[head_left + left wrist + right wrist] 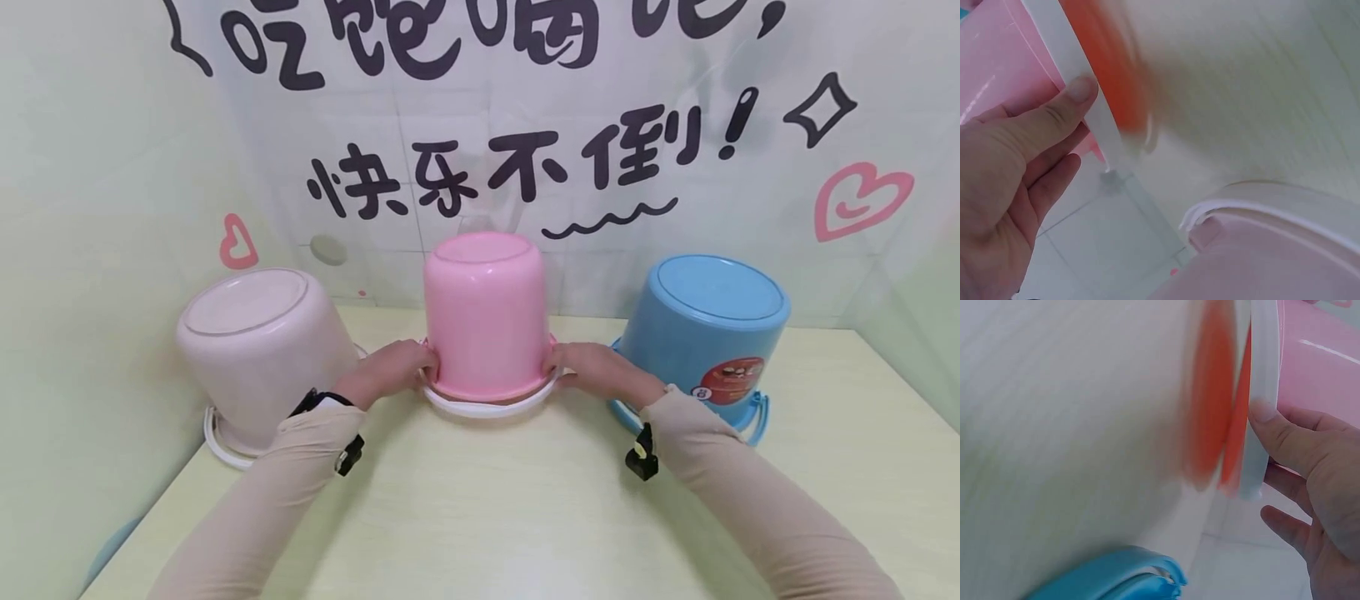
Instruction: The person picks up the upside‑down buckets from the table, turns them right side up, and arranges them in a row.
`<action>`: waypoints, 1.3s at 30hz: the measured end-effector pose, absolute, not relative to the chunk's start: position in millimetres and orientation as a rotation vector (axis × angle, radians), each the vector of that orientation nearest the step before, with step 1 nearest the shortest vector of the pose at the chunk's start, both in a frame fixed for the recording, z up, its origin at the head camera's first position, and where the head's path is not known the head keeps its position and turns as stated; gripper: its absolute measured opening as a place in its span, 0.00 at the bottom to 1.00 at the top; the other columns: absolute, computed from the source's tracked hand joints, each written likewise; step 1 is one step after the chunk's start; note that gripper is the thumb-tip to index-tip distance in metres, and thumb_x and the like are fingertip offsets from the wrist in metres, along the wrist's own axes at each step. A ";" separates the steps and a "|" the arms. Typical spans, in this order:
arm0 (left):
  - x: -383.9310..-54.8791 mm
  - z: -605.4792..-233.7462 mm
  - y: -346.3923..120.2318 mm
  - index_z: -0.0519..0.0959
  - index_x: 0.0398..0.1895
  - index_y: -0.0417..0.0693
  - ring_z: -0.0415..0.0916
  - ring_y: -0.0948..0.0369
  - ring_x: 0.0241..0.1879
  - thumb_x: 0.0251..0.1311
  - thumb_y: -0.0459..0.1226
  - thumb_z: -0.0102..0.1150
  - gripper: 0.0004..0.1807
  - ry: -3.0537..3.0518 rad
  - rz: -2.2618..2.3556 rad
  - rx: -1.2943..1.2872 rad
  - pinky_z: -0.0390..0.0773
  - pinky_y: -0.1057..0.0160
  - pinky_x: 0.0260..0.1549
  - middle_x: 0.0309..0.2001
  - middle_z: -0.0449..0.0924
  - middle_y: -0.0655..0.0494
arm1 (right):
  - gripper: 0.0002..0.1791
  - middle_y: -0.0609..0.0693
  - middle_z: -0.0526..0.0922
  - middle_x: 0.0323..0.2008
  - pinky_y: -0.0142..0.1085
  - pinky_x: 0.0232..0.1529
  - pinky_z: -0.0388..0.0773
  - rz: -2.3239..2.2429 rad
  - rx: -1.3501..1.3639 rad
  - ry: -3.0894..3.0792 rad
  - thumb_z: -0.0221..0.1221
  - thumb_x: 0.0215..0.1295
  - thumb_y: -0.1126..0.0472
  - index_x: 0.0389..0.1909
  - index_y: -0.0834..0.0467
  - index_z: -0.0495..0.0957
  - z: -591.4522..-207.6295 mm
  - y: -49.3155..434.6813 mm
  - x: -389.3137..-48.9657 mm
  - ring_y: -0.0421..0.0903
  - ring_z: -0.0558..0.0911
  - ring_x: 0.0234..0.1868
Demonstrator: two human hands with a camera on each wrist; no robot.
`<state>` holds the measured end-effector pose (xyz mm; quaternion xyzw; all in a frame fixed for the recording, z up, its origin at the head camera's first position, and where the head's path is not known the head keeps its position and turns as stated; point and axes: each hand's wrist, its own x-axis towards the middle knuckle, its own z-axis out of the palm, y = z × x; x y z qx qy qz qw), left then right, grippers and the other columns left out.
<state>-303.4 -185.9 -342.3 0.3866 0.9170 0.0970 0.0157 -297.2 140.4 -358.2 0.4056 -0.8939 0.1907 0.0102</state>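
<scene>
An upside-down pink bucket (486, 325) is in the middle, its white handle (491, 410) curving around the front of the rim. My left hand (393, 367) grips the rim on the left, its thumb pressed on the white band in the left wrist view. On the right side, my right hand (600, 371) pinches the rim the same way. The rim is tilted up off the table in the right wrist view. Under it shows a blurred orange thing (1213, 394), whose kind I cannot tell; the bucket hides most of it.
A pale pink bucket (258, 358) stands upside down on the left, close to my left forearm. To the right is an upside-down blue bucket (701, 325) with a red label, partly behind my right forearm. Behind the light wooden table (480, 517) is a wall with a printed sheet (487, 108).
</scene>
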 end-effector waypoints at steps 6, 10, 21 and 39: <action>-300.9 -324.3 -189.0 0.75 0.22 0.46 0.73 0.60 0.31 0.37 0.26 0.70 0.13 2.796 0.396 1.272 0.74 0.62 0.36 0.25 0.75 0.60 | 0.13 0.45 0.79 0.43 0.42 0.50 0.73 0.637 1.272 -2.858 0.63 0.56 0.61 0.43 0.55 0.78 -333.1 143.1 -294.8 0.45 0.76 0.46; -297.3 -307.8 -188.2 0.74 0.22 0.44 0.76 0.58 0.37 0.37 0.27 0.70 0.13 2.723 0.447 1.259 0.76 0.60 0.40 0.26 0.75 0.59 | 0.12 0.45 0.79 0.42 0.44 0.49 0.73 0.694 1.303 -2.858 0.63 0.56 0.62 0.42 0.55 0.78 -319.7 146.5 -292.6 0.45 0.75 0.44; -292.5 -268.1 -187.4 0.79 0.29 0.38 0.77 0.54 0.39 0.42 0.26 0.68 0.09 2.552 0.701 1.118 0.78 0.61 0.40 0.32 0.78 0.52 | 0.11 0.47 0.77 0.40 0.46 0.48 0.72 0.932 1.374 -2.867 0.62 0.57 0.64 0.42 0.57 0.76 -286.3 161.1 -286.6 0.49 0.73 0.44; -303.0 -245.4 -202.1 0.78 0.37 0.30 0.77 0.61 0.33 0.48 0.28 0.66 0.13 2.277 0.999 1.046 0.78 0.65 0.36 0.34 0.80 0.50 | 0.11 0.52 0.78 0.41 0.45 0.45 0.75 1.242 1.616 -2.780 0.59 0.60 0.65 0.44 0.61 0.74 -259.2 174.5 -298.3 0.51 0.75 0.41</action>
